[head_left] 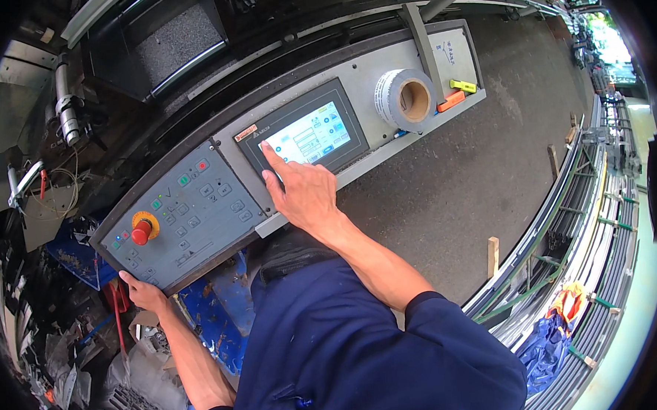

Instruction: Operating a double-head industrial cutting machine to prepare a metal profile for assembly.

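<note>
A long grey control panel stretches in front of me, its left part covered with flat keys and small lit buttons. My right hand reaches over a lit touchscreen, index finger stretched out to the screen's left part and thumb apart. That hand holds nothing. At the panel's lower left corner, my left hand grips the edge, thumb on top and the other fingers hidden below. Above it sits a red emergency stop button on a yellow ring. Whether the index fingertip presses the glass cannot be told.
Right of the screen, a roll of tape stands on the panel beside orange and yellow markers. Long metal profiles lie racked at the right, with blue cloth on them. Scrap and offcuts crowd the lower left.
</note>
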Demonstrator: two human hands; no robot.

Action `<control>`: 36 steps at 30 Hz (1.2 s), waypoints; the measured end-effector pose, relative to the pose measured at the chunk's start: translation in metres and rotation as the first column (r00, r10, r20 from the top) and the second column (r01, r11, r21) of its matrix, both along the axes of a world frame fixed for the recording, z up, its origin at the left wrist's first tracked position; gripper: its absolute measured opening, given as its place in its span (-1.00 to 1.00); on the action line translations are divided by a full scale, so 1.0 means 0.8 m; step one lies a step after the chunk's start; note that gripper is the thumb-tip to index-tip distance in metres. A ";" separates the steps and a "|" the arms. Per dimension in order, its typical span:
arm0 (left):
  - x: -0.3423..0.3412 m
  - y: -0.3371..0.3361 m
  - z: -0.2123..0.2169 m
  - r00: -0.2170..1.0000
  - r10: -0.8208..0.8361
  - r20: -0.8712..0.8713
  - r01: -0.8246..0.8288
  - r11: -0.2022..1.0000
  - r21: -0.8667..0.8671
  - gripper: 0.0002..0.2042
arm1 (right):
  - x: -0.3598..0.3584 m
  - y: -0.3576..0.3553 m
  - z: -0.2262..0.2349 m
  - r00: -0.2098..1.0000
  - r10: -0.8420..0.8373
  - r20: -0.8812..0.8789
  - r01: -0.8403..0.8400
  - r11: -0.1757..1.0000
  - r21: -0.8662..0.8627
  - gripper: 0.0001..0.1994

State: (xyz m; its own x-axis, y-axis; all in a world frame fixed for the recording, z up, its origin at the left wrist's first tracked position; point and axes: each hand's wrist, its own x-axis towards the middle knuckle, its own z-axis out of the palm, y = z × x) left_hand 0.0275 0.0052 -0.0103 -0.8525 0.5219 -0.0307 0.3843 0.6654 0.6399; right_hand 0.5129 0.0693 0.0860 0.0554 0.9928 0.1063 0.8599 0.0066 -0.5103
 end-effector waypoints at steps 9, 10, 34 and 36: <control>0.000 0.001 0.002 1.000 0.025 0.018 -0.024 0.999 -0.048 0.01 | -0.007 -0.012 -0.004 1.000 0.004 -0.028 -0.002 0.996 0.087 -0.41; -0.002 0.001 0.000 1.000 0.021 0.008 -0.020 0.999 -0.042 0.01 | -0.008 -0.016 -0.003 0.999 0.011 -0.036 -0.008 0.997 0.078 -0.41; -0.019 -0.003 -0.018 0.999 -0.011 -0.035 0.010 1.000 -0.017 -0.03 | 0.070 -0.054 -0.009 0.978 -0.202 -0.055 0.199 0.979 -0.048 -0.43; -0.018 -0.003 -0.017 1.000 -0.011 -0.021 0.010 1.000 -0.021 -0.03 | 0.074 -0.053 -0.012 0.977 -0.207 -0.045 0.204 0.977 -0.065 -0.44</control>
